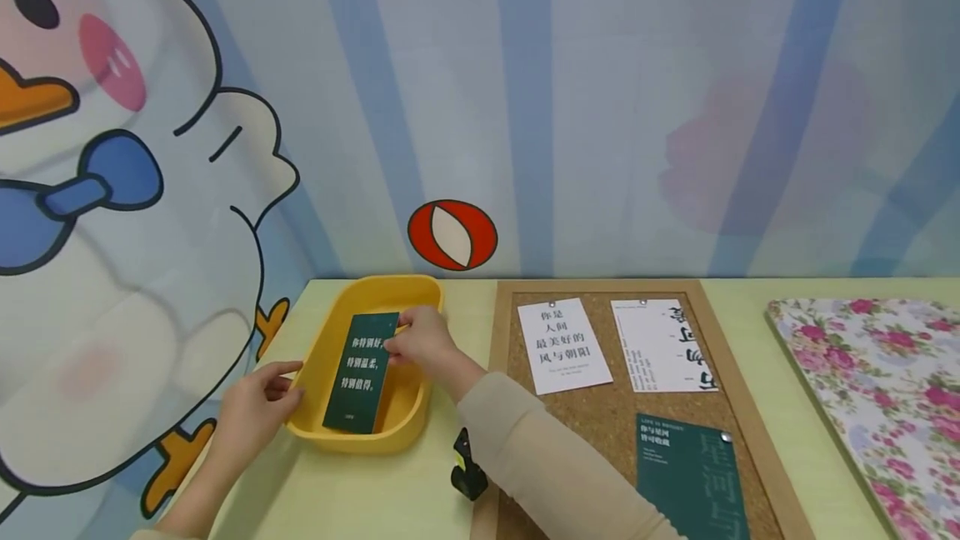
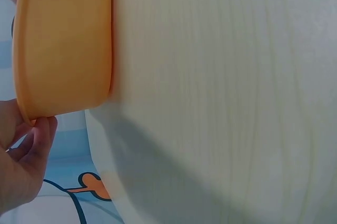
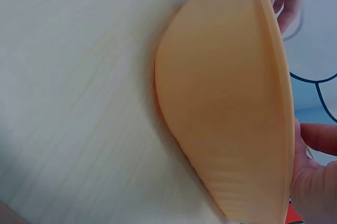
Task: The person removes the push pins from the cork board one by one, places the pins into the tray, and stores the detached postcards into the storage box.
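A yellow plastic basin (image 1: 405, 430) stands on the table at the left in the head view. Its left rim is pinched between the thumb and fingers of my left hand (image 1: 258, 407); the left wrist view shows the hand (image 2: 29, 163) at the basin's edge. Inside the basin, a dark green card (image 1: 362, 373) with white Chinese lettering leans at a slant. My right hand (image 1: 426, 344) pinches the card's upper right edge. From the right wrist, the basin's wall (image 3: 226, 87) hides the card, and part of my right hand (image 3: 316, 182) shows beyond the rim.
Right of the basin lies a wood-framed corkboard (image 1: 622, 423). Pinned on it are two white cards (image 1: 566, 348) and a green card (image 1: 690, 473). A small black object (image 1: 468, 469) sits by my right sleeve. A floral board (image 1: 892, 390) lies far right.
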`<state>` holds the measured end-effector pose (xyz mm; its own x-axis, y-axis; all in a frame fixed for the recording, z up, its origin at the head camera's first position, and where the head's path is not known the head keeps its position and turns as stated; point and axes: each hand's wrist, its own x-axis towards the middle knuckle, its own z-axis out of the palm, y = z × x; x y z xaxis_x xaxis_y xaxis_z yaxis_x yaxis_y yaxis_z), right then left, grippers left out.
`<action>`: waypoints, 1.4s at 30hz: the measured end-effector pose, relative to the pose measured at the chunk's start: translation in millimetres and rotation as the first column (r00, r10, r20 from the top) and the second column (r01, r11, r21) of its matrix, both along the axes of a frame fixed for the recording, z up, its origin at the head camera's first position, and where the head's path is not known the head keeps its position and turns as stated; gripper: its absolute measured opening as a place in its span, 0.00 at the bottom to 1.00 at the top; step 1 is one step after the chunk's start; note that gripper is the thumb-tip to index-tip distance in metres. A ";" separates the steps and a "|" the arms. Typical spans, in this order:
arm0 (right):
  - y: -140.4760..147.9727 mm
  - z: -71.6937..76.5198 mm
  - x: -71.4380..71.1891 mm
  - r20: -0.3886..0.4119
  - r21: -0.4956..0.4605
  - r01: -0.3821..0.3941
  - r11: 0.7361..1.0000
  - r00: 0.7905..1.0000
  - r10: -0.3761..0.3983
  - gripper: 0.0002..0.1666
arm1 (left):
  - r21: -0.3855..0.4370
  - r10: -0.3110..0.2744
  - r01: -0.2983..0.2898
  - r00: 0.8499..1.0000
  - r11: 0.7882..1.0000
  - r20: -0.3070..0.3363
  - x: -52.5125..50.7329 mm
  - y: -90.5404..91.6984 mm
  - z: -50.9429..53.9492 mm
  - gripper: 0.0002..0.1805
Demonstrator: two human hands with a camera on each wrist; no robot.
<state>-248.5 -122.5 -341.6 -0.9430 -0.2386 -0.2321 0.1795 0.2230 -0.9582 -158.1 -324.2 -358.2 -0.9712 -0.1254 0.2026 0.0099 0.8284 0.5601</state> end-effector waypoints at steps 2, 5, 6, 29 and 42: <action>-2.1 1.9 1.8 -0.016 0.011 0.002 1.000 1.000 -0.002 0.22 | -0.005 0.005 -0.005 1.000 1.000 0.004 1.0 -1.0 2.0 0.19; -2.8 3.8 3.9 -0.047 0.019 -0.002 1.000 0.999 0.003 0.29 | -0.004 0.001 -0.001 1.000 1.000 0.013 2.9 -2.1 3.5 0.19; -2.2 3.7 4.5 -0.059 0.020 -0.013 1.000 0.998 0.014 0.32 | 0.000 -0.001 0.001 1.000 1.000 0.017 3.8 -2.5 3.4 0.19; 30.4 16.5 -5.5 0.081 -0.156 -0.111 0.982 0.989 0.125 0.25 | -0.003 -0.006 0.006 1.000 1.000 0.005 1.3 0.6 -1.2 0.19; 86.4 29.3 -22.5 0.215 -0.369 -0.033 0.929 0.969 0.120 0.19 | 0.025 0.024 -0.025 0.999 0.999 0.038 2.6 2.2 4.5 0.25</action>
<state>-271.0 -36.1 -312.3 -0.8497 -0.4158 -0.3243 0.3999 -0.1073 -0.9102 -155.5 -322.1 -353.7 -0.9747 -0.1534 0.1627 -0.0312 0.8137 0.5804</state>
